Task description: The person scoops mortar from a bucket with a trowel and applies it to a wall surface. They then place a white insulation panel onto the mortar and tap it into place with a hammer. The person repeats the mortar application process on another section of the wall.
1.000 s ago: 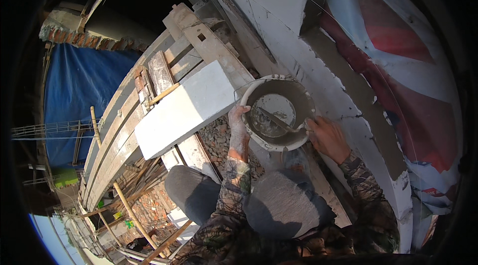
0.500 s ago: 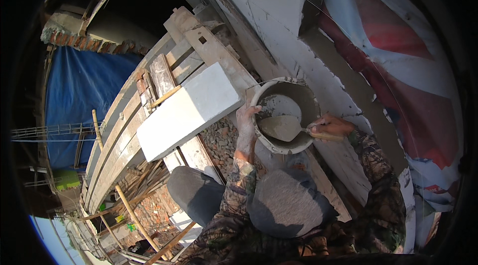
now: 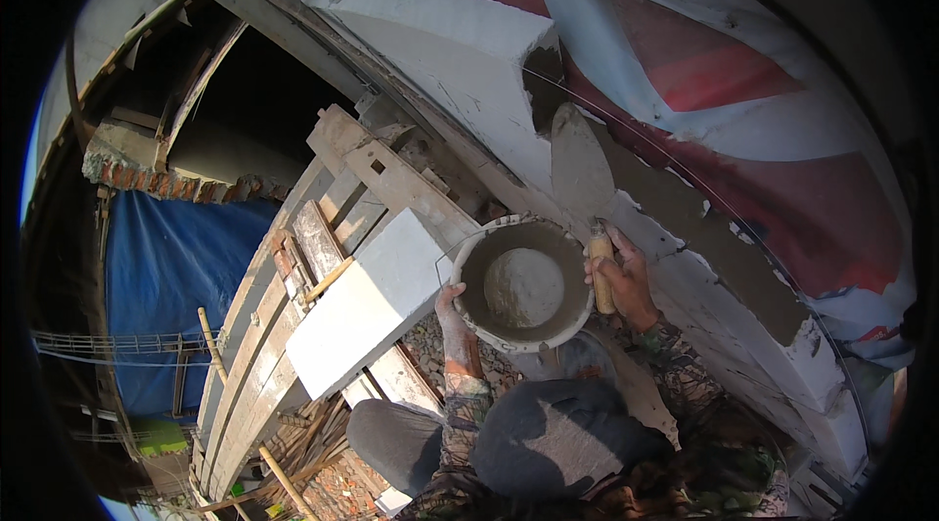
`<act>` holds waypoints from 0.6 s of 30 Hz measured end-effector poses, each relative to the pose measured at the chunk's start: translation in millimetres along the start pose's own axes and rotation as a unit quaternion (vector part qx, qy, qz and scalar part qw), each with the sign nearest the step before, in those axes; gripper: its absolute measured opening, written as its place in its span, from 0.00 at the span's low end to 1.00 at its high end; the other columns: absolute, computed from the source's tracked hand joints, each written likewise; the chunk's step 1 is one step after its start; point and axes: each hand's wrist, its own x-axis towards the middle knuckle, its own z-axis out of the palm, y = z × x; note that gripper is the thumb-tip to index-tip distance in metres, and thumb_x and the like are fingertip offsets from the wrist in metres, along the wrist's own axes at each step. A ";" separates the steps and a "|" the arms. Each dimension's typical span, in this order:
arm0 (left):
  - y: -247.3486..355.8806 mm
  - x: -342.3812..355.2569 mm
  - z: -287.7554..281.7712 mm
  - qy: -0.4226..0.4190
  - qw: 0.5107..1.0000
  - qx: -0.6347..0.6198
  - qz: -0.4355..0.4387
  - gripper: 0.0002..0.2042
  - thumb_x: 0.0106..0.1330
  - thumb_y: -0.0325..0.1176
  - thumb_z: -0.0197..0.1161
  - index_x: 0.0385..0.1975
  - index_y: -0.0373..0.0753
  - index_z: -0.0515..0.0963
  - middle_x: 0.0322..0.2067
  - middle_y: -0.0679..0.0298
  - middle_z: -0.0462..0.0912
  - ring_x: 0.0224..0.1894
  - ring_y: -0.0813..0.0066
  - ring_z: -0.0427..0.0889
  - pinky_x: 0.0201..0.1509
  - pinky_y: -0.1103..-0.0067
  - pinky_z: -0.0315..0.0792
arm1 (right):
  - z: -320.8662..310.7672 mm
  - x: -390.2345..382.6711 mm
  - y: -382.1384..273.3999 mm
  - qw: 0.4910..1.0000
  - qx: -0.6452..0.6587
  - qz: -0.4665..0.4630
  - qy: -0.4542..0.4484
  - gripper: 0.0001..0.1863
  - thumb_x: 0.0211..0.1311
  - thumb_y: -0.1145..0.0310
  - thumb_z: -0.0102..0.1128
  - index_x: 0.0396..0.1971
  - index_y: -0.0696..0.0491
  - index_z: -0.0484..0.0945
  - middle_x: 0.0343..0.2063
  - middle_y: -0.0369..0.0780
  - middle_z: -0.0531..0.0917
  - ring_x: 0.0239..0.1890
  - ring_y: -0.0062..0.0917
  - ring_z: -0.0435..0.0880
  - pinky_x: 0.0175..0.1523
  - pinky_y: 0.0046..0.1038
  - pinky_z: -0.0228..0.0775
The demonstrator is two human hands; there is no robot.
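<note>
My left hand [image 3: 456, 317] grips the near-left rim of a round bucket [image 3: 571, 314] smeared with grey mortar. A pale round patch of mortar [image 3: 524, 288] shows at its bottom. My right hand [image 3: 626, 276] is closed around the wooden handle of a trowel [image 3: 579, 161], right of the bucket. The trowel's broad blade points away from me, over the white block wall [image 3: 440, 32] next to its wet grey mortar strip [image 3: 706, 224]. Whether the blade touches the wall, I cannot tell.
A white block [image 3: 370, 298] lies across wooden planks [image 3: 256, 330] to the left. Rubble and sticks lie below them. Red and white sheeting [image 3: 714, 51] hangs beyond the wall. A blue tarp [image 3: 181, 276] is at far left. A thin string [image 3: 675, 164] runs along the wall.
The trowel has come out of the bucket and swung up and away to the wall. My left hand stays on the bucket's rim. The whole view has shifted.
</note>
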 end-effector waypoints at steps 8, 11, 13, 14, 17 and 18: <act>-0.5 -3.2 -2.3 0.045 0.998 0.033 0.020 0.15 0.58 0.33 0.62 0.43 0.34 0.80 0.38 0.60 0.83 0.39 0.64 0.83 0.49 0.71 0.79 | 86.1 86.1 42.6 0.876 -0.308 -0.353 0.118 0.32 0.63 0.73 0.61 0.68 0.66 0.67 0.53 0.57 0.75 0.57 0.53 0.77 0.60 0.41 0.72; -1.7 -2.5 -5.9 0.064 0.997 0.038 0.025 0.15 0.58 0.34 0.63 0.43 0.35 0.80 0.38 0.61 0.83 0.40 0.65 0.82 0.50 0.72 0.77 | 81.8 84.1 44.3 0.863 -0.285 -0.383 0.166 0.33 0.62 0.73 0.62 0.68 0.64 0.67 0.50 0.55 0.76 0.53 0.52 0.79 0.57 0.43 0.72; -1.7 -1.1 -8.6 0.068 0.997 0.036 0.018 0.15 0.57 0.35 0.64 0.43 0.36 0.80 0.38 0.62 0.83 0.40 0.65 0.81 0.50 0.72 0.77 | 78.3 101.0 35.9 0.890 -0.272 -0.314 0.189 0.33 0.62 0.73 0.62 0.68 0.64 0.67 0.48 0.54 0.76 0.50 0.51 0.79 0.55 0.43 0.73; -1.9 -1.1 -9.8 0.062 0.998 0.030 0.011 0.15 0.57 0.35 0.64 0.43 0.36 0.80 0.38 0.62 0.83 0.40 0.65 0.81 0.51 0.72 0.76 | 78.2 111.7 31.9 0.895 -0.248 -0.301 0.219 0.33 0.62 0.73 0.62 0.68 0.64 0.67 0.47 0.54 0.76 0.49 0.51 0.80 0.54 0.44 0.73; -1.2 -1.8 -9.1 0.060 0.998 0.026 0.004 0.16 0.57 0.35 0.64 0.44 0.36 0.80 0.39 0.62 0.83 0.41 0.64 0.81 0.51 0.72 0.76 | 73.6 123.3 29.0 0.860 -0.316 -0.374 0.145 0.32 0.61 0.74 0.62 0.67 0.64 0.68 0.46 0.53 0.77 0.47 0.50 0.80 0.53 0.42 0.74; -0.9 -2.3 -7.1 0.071 0.997 0.028 -0.001 0.16 0.57 0.35 0.64 0.44 0.36 0.80 0.39 0.62 0.83 0.41 0.63 0.81 0.51 0.72 0.76 | 71.4 122.3 30.9 0.860 -0.311 -0.383 0.130 0.32 0.62 0.74 0.62 0.67 0.63 0.68 0.46 0.54 0.76 0.46 0.49 0.80 0.52 0.42 0.75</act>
